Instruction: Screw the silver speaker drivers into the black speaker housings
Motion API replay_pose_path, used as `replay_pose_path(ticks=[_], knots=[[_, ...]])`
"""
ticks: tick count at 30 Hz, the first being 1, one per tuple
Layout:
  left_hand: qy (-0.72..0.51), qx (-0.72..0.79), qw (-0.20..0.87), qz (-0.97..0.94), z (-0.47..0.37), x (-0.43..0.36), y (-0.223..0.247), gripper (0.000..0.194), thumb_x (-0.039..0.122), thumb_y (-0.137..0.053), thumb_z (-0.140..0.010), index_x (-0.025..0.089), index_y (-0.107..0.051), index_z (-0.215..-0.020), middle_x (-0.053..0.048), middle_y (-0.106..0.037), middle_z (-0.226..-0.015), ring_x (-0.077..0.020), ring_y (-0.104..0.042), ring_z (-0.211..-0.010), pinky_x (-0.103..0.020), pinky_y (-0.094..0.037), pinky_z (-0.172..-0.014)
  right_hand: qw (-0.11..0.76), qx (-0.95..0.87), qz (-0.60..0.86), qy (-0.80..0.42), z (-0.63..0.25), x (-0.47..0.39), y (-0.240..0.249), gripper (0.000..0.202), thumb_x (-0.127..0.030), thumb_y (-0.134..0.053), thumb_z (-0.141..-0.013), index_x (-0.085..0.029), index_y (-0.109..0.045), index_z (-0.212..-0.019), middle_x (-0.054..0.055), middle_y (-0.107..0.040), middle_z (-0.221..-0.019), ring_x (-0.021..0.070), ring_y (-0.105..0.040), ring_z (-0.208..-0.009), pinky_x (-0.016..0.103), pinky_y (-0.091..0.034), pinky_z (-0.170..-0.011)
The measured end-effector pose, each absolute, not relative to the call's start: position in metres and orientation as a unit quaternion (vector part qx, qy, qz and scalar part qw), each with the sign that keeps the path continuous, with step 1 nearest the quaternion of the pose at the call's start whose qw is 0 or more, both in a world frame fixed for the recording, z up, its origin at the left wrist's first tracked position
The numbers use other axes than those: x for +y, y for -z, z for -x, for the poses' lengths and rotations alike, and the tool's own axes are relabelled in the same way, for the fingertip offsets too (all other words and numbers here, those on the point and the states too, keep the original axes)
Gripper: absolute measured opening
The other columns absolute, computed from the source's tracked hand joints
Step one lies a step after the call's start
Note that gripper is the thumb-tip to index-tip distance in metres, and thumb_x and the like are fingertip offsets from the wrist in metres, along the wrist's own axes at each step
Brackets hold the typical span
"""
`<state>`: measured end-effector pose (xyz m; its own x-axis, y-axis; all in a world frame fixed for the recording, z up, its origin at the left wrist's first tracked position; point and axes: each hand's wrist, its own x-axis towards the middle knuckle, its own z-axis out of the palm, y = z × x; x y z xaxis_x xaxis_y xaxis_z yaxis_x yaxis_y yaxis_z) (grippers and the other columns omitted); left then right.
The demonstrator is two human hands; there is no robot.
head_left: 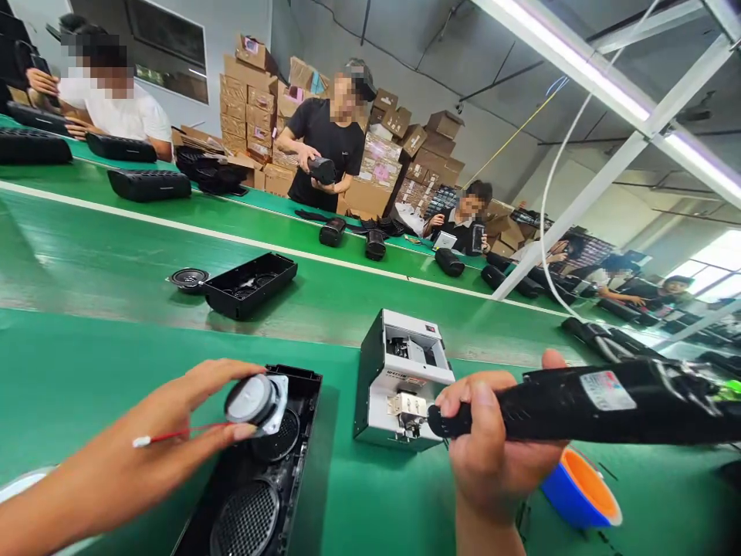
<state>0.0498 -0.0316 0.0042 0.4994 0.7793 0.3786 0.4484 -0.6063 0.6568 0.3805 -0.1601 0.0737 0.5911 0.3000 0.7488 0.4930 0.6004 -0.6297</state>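
At the left, left of the grey machine (399, 378), the left hand (179, 401) is seen with thumb and fingers pinched on a speaker driver (258, 398), which is held above the upper end of the near housing (299, 463). A red wire (191, 430) is trailed from the driver across the hand. Farther left of the machine and beyond that hand, an open far housing (228, 305) is placed, with a loose driver (188, 278) just beside its left end. Between the two housings, bare green surface is left, and behind the far one a pale strip (147, 218) is run lengthwise. The near housing is cut off by the lower picture edge; between its right wall and the machine, a bare band of tabletop (336, 494) is left. On the machine's front, dark lettering is printed, too small to be read surely. Just right of the machine, a black power tool (538, 405) is gripped by the right hand (492, 440), its fingers wrapped round the body; whether the machine is touched cannot be told. A white label (607, 390) is borne by the tool, its print unreadable. Farther right, a blue-and-orange bowl (570, 502) is seen.
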Motion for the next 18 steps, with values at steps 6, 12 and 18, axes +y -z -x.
replay_pose_path(ticks=[6,12,18], knots=[[-0.334,0.304,0.308,-0.837,-0.074,-0.061,0.017,0.053,0.039,-0.074,-0.111,0.045,-0.063,-0.162,0.001,-0.070,-0.167,-0.0283,-0.070,-0.153,-0.034,-0.058,-0.126,0.740,-0.502,0.447,0.021,-0.380,-0.157,-0.069,0.054,-0.017,-0.073,-0.110,-0.032,-0.051,-0.157,-0.013,-0.064,-0.076,0.0132,-0.059,-0.056,0.025,-0.057,-0.062],[-0.322,0.259,0.313,-0.855,-0.081,-0.087,0.030,0.067,0.030,-0.071,-0.110,0.048,-0.050,-0.172,-0.001,-0.069,-0.168,-0.0295,-0.068,-0.155,-0.037,-0.061,-0.125,0.727,-0.423,0.522,-0.145,-0.373,-0.170,-0.061,0.055,-0.033,-0.083,-0.111,-0.032,-0.054,-0.158,-0.009,-0.065,-0.082,0.0125,-0.060,-0.051,0.023,-0.055,-0.050],[-0.264,0.239,0.227,-0.906,-0.086,-0.089,-0.014,0.061,0.019,-0.068,-0.102,0.039,-0.060,-0.159,-0.001,-0.079,-0.149,-0.0284,-0.069,-0.151,-0.062,-0.020,-0.150,0.758,-0.445,0.457,-0.138,-0.355,-0.182,-0.075,0.054,-0.026,-0.083,-0.111,-0.035,-0.059,-0.158,-0.010,-0.063,-0.071,0.0142,-0.058,-0.049,0.026,-0.058,-0.051]])
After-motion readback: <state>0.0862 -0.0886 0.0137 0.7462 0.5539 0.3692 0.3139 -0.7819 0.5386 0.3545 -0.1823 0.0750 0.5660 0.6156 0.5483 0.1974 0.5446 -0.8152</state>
